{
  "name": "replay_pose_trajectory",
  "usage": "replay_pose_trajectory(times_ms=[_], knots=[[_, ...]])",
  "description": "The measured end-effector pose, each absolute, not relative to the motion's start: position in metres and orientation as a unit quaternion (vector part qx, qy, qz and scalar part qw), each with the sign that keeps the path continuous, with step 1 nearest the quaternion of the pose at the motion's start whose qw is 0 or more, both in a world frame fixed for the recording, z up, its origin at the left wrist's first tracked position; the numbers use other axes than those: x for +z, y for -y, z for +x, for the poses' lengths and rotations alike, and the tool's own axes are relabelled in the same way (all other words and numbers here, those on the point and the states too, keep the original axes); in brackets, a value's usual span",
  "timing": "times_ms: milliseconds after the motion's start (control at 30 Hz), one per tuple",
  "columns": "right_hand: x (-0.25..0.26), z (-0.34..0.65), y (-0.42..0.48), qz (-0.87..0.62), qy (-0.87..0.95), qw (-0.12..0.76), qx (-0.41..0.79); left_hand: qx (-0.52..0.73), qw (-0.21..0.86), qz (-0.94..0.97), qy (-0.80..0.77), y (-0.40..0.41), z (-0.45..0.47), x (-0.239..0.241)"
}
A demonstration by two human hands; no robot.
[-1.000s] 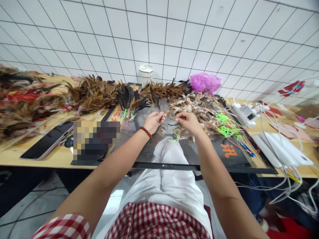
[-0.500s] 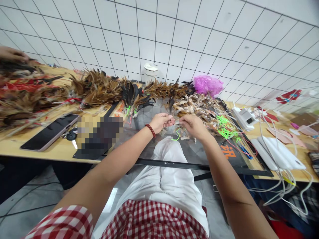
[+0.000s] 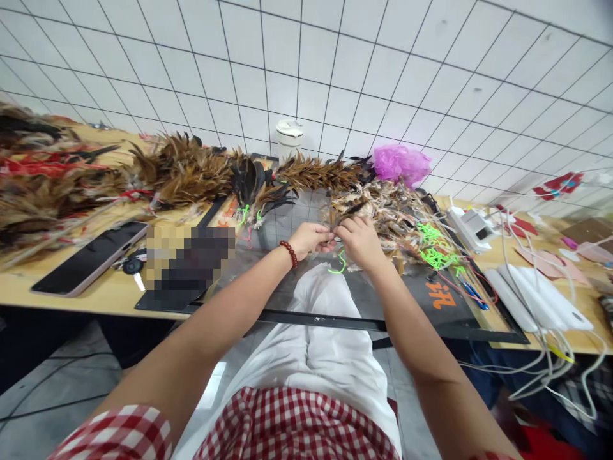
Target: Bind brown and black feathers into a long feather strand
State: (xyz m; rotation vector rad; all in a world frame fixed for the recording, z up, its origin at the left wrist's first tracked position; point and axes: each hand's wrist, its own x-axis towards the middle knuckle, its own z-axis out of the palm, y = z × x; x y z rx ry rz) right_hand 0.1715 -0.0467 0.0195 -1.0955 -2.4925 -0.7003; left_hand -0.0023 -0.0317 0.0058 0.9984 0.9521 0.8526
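My left hand (image 3: 313, 239), with a red bead bracelet (image 3: 288, 253) at the wrist, is closed in a pinch on a thin feather (image 3: 332, 214) that points up and is partly hidden. Against its fingertips, the fingers of my right hand (image 3: 358, 240) are pressed together; whatever they grip is too small to make out. A curl of bright green string (image 3: 341, 262) hangs just below both hands. Behind my right hand lies a heap of loose brown and pale feathers (image 3: 383, 207). Dark feather bunches (image 3: 253, 185) tied with green string lie beyond my left hand.
A row of brown feathers (image 3: 320, 172), a white lidded cup (image 3: 289, 137) and a pink plastic bag (image 3: 401, 165) line the wall. Green strings (image 3: 435, 246) lie right of the heap. A phone (image 3: 90, 259) and keys (image 3: 133, 265) sit left; a white power strip (image 3: 472, 229) and cables sit right.
My right hand has moved left and turned over toward my left fingertips; the two now touch. The dark feather that stood above my left hand shows less. Another person's hand at far left has gone from view.
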Motion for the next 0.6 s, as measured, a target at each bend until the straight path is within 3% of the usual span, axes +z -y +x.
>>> replay_pose_trajectory(times_ms=[133, 267, 367, 500, 600], knots=[[0.018, 0.185, 0.040, -0.450, 0.842, 0.212, -0.210, 0.358, 0.688, 0.475, -0.416, 0.031, -0.004, 0.005], [0.017, 0.208, 0.038, -0.557, 0.760, 0.300, -0.148, 0.429, 0.692, 0.427, -0.393, 0.029, -0.005, 0.008], [0.016, 0.211, 0.042, -0.518, 0.781, 0.343, -0.069, 0.491, 0.694, 0.365, -0.380, 0.026, -0.008, 0.011], [0.009, 0.197, 0.046, -0.370, 0.884, 0.272, 0.085, 0.533, 0.690, 0.305, -0.382, 0.023, -0.011, 0.012], [0.002, 0.188, 0.045, -0.345, 0.905, 0.217, 0.121, 0.540, 0.681, 0.300, -0.393, 0.022, -0.011, 0.011]])
